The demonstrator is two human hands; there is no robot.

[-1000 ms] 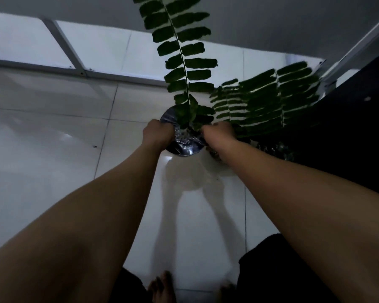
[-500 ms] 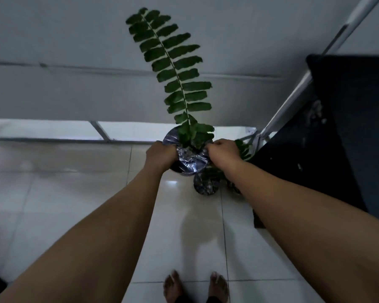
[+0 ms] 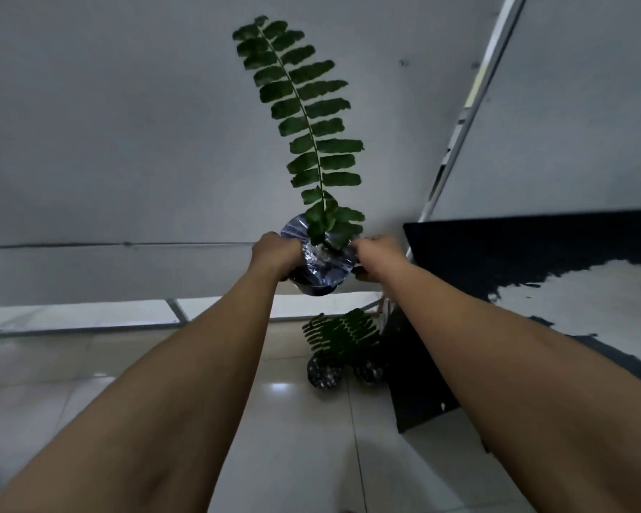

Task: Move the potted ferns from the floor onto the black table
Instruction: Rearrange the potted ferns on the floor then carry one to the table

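A potted fern (image 3: 321, 266) in a shiny black plastic bag hangs in the air, its single tall frond standing upright. My left hand (image 3: 272, 255) grips the bag's left rim and my right hand (image 3: 376, 257) grips its right rim. The black table (image 3: 496, 261) lies just to the right of the pot, at about the same height. Two more potted ferns (image 3: 324, 370) stand on the white tiled floor below, against the table's near corner.
A grey wall fills the background, with a metal floor rail (image 3: 89, 327) along its base. A white metal post (image 3: 463, 116) rises at the table's far left corner. A pale glare patch (image 3: 589, 309) covers part of the tabletop.
Both hands have lifted the fern from just above the floor up to table height. The view has risen, and the table's top has come into sight on the right.
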